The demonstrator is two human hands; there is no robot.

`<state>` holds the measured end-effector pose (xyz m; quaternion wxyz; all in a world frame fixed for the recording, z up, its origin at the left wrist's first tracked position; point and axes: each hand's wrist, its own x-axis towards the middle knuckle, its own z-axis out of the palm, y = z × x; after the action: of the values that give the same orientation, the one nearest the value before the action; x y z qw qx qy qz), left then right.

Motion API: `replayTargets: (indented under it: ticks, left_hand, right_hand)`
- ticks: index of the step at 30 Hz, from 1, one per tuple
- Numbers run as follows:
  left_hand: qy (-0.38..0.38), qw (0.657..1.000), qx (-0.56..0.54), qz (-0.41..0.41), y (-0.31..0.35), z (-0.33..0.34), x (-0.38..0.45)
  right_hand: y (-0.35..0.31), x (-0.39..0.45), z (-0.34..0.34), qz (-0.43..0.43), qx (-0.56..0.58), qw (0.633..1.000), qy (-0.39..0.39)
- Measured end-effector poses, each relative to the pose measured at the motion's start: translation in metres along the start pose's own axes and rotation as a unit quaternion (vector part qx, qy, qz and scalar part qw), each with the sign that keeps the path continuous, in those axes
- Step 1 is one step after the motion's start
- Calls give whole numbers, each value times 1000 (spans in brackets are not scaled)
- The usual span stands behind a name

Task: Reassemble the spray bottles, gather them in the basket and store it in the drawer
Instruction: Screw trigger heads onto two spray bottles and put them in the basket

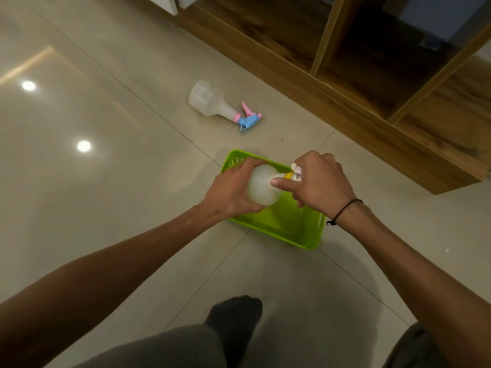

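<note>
My left hand (229, 191) grips a translucent white spray bottle (261, 185) by its body, holding it over the green plastic basket (292, 227) on the floor. My right hand (317, 181) curls round the bottle's white and yellow spray head (295, 173) at the neck. A second translucent bottle (210, 102) lies on its side on the tiles farther away, with a pink and blue spray head (248, 119) on its neck.
A wooden cabinet (358, 83) with open low compartments runs along the right and back. Glossy beige floor tiles (106, 155) spread to the left. My legs and a dark-socked foot (233, 317) are at the bottom.
</note>
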<state>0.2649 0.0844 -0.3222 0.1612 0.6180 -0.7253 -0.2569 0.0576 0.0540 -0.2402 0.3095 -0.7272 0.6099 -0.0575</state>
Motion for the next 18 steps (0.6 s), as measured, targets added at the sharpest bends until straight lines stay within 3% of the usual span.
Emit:
replayTargets:
  ticks: [5, 12, 15, 18]
  left_hand:
    - [28, 998, 46, -41, -9, 9, -1]
    - [141, 968, 207, 34, -18, 8, -2]
    - [153, 974, 168, 19, -21, 5, 2]
    - [98, 990, 68, -75, -26, 0, 5]
  right_hand:
    - [-5, 6, 2, -68, -15, 998, 3]
    - [-26, 22, 13, -144, -18, 989, 40]
    - [-33, 29, 25, -151, -19, 988, 40]
    - [-33, 36, 34, -144, -35, 988, 43]
